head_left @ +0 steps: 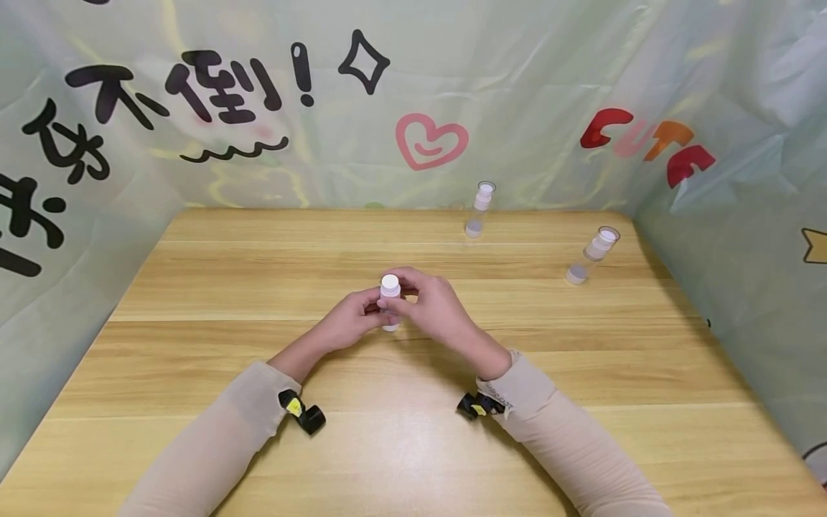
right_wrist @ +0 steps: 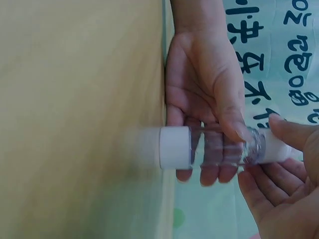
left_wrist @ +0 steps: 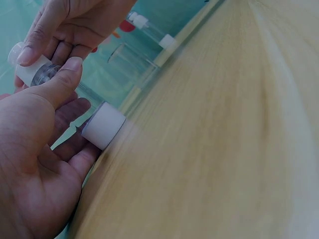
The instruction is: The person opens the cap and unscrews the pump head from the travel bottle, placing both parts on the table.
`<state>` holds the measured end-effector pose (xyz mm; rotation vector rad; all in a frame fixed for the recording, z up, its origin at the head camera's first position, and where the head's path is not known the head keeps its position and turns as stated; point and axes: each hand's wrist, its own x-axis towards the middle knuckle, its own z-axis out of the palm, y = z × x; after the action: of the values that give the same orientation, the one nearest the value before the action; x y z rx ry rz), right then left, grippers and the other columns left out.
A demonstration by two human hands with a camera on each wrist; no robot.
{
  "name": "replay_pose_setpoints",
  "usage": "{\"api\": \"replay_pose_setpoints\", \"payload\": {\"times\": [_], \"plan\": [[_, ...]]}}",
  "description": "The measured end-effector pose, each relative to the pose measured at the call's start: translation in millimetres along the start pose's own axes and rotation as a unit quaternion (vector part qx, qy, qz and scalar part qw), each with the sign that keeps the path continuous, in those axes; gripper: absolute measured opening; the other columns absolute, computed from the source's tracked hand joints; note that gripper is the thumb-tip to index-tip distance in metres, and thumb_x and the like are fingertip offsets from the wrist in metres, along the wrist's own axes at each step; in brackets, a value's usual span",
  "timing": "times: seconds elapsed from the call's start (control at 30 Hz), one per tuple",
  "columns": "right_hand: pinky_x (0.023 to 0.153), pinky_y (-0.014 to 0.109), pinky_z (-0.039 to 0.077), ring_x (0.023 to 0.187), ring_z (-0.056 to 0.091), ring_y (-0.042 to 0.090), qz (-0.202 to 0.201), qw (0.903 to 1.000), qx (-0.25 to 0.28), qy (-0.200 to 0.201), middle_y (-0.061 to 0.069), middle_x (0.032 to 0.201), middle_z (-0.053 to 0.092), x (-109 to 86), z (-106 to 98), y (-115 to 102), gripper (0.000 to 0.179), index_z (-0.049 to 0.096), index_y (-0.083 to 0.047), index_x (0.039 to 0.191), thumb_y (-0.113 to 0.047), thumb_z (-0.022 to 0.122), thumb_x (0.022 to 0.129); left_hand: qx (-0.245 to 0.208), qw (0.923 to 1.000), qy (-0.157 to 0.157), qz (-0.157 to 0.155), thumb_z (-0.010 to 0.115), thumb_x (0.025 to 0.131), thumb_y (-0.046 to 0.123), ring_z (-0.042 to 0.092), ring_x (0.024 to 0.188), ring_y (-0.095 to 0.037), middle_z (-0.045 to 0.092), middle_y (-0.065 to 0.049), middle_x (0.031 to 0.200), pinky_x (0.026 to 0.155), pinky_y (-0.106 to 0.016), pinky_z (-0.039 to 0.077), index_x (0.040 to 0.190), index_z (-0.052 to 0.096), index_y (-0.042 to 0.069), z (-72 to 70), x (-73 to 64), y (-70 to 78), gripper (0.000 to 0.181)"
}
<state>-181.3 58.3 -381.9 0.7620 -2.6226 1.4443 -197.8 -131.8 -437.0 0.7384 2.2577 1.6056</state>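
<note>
A small clear pump bottle (head_left: 390, 286) with a white top and white base stands upright in front of me, its base (right_wrist: 174, 148) at the tabletop. My left hand (head_left: 349, 320) holds the clear body, thumb (left_wrist: 62, 82) on one side and fingers behind. Higher up, my right hand (head_left: 436, 304) pinches the white collar and top (right_wrist: 274, 148) between thumb and fingers. Beyond the hands, a clear hollow cylinder (left_wrist: 132, 64) stands on the table in the left wrist view; the right hand mostly hides that spot in the head view.
Two similar bottles stand farther off: one at the back edge (head_left: 479, 210), another to the right (head_left: 591, 256). The wooden table (head_left: 258, 258) is bordered by a printed cloth backdrop (head_left: 517, 86) behind and at the sides. Small black cameras sit at both wrists.
</note>
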Motion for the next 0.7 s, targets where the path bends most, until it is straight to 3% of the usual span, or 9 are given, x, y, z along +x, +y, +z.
{"api": "replay_pose_setpoints", "payload": {"times": [0.27, 0.57, 0.63, 0.7], "plan": [[0.091, 0.033, 0.053, 0.100, 0.066, 0.016, -0.003, 0.9986, 0.012, -0.051, 0.003, 0.111, 0.070, 3.4, -10.9, 2.1, 0.037, 0.065, -0.005, 0.122, -0.019, 0.075, 0.089, 0.010, 0.9998, -0.003, 0.020, 0.069, 0.093, 0.022, 0.063, 0.109, -0.020, 0.065, -0.008, 0.124, 0.091, -0.033, 0.053, 0.130, 0.060, 0.008, -0.7, 1.5, -3.8, 0.040], [0.094, 0.031, 0.052, 0.105, 0.064, 0.021, -0.024, 0.9941, 0.046, -0.095, 0.008, 0.117, 0.067, 5.8, -17.9, 6.7, 0.034, 0.063, -0.002, 0.124, -0.013, 0.069, 0.093, 0.016, 0.9997, -0.002, 0.015, 0.069, 0.093, 0.023, 0.062, 0.109, -0.020, 0.064, -0.007, 0.125, 0.091, -0.034, 0.053, 0.129, 0.060, 0.007, -1.4, 1.4, -4.5, 0.041], [0.094, 0.032, 0.052, 0.106, 0.064, 0.021, -0.029, 0.9932, 0.050, -0.101, 0.008, 0.118, 0.067, 6.4, -18.7, 8.3, 0.033, 0.063, -0.002, 0.124, -0.012, 0.069, 0.093, 0.015, 0.9998, -0.002, 0.012, 0.069, 0.093, 0.023, 0.062, 0.109, -0.021, 0.064, -0.008, 0.124, 0.091, -0.035, 0.053, 0.130, 0.060, 0.007, -1.3, 1.0, -3.4, 0.041], [0.094, 0.032, 0.052, 0.107, 0.064, 0.021, -0.035, 0.9926, 0.052, -0.105, 0.008, 0.119, 0.067, 6.9, -19.4, 9.4, 0.033, 0.063, -0.002, 0.124, -0.011, 0.068, 0.093, 0.017, 0.9998, -0.003, 0.003, 0.068, 0.094, 0.020, 0.061, 0.110, -0.023, 0.064, -0.010, 0.126, 0.093, -0.036, 0.052, 0.131, 0.059, 0.005, -1.0, -1.6, 6.6, 0.041]]}}
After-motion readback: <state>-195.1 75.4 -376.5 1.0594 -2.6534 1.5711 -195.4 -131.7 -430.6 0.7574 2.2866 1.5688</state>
